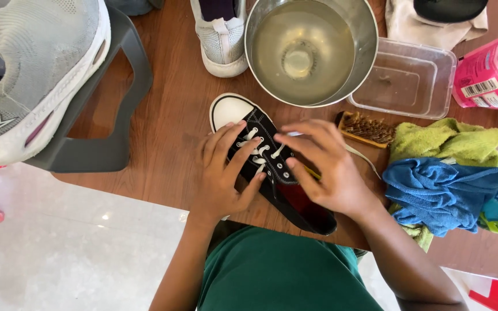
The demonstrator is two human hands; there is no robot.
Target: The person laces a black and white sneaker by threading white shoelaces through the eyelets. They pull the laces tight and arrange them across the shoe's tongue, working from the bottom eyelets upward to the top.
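A black canvas sneaker point(272, 167) with a white toe cap and white laces lies on the wooden table point(168, 126), toe pointing away from me. My left hand point(221, 173) rests on its left side, fingers spread over the laces. My right hand point(327, 167) lies over the right side, fingertips touching the laces near the eyelets. A loose end of white lace point(361, 155) trails out to the right from under my right hand.
A steel bowl of water point(309, 49), a clear plastic tub point(407, 78), a scrub brush point(367, 128), green point(451, 141) and blue cloths point(442, 193) and a pink packet point(491, 72) sit beyond and to the right. Grey sneakers point(30, 75) point(221, 40) lie at left and behind.
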